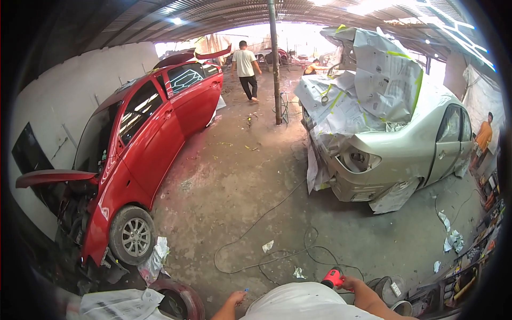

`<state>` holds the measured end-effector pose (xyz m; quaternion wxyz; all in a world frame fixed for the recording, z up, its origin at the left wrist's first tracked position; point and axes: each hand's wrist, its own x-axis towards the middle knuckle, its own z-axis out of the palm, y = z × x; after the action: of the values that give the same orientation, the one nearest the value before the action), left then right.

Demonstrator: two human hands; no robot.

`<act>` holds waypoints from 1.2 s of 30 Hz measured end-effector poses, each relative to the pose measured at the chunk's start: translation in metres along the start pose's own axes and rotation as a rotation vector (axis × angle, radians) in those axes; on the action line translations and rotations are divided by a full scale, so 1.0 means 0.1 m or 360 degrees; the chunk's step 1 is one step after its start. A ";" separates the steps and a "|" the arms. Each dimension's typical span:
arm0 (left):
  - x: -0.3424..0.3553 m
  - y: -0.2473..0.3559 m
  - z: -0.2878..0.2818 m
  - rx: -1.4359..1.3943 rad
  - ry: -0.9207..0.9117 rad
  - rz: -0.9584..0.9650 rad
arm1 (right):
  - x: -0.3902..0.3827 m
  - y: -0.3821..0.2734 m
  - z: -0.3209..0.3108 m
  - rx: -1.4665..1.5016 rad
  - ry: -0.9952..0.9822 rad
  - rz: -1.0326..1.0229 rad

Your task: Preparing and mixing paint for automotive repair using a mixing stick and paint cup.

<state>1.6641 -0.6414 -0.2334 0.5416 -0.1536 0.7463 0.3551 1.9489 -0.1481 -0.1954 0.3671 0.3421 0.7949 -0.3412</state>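
— When following the hands, where to begin?

— With the right hand [349,284]: closed around the back of a red tool [334,277], low in the view, just right of the white shirt [298,300]. Then to the left hand [236,298]: near the lower edge, fingers drawn narrow beside a small blue thing [246,290]. Too small to tell whether pinched or only near.

— And likely trouble?

— Mainly a trip or a snag, because of a dark cord [250,268] lying in loose loops on the floor [213,202] ahead. Impossible to tell whether joined to the tool.

— Anything else?

— Perhaps a slip on loose paper [268,246], or a knock against the bucket [402,308] beside the right arm [373,303] when turning.

— And the 2 cars?

— Red car [149,149] at left, silver car [410,149] at right, well apart from the tool. If swung carelessly up close, maybe scratched paint.
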 end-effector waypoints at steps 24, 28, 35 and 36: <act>0.16 0.57 0.03 0.0247 0.0012 0.0238 | -0.93 -0.72 -0.22 -0.0129 0.1318 0.0130; 0.20 0.54 0.00 0.0263 -0.0082 0.0212 | -1.08 -0.77 -0.47 -0.0357 0.1829 -0.0064; 0.09 0.60 0.09 0.0509 -0.0073 0.0127 | -1.10 -0.95 -0.73 -0.0233 0.2042 -0.0012; 0.09 0.64 0.09 0.0532 -0.0077 0.0129 | -1.12 -0.94 -0.73 -0.0200 0.2085 -0.0038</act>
<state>1.6275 -0.5887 -0.2201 0.5626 -0.0226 0.7873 0.2513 1.9039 -0.1728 -0.0403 -0.1775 0.4481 0.8760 -0.0194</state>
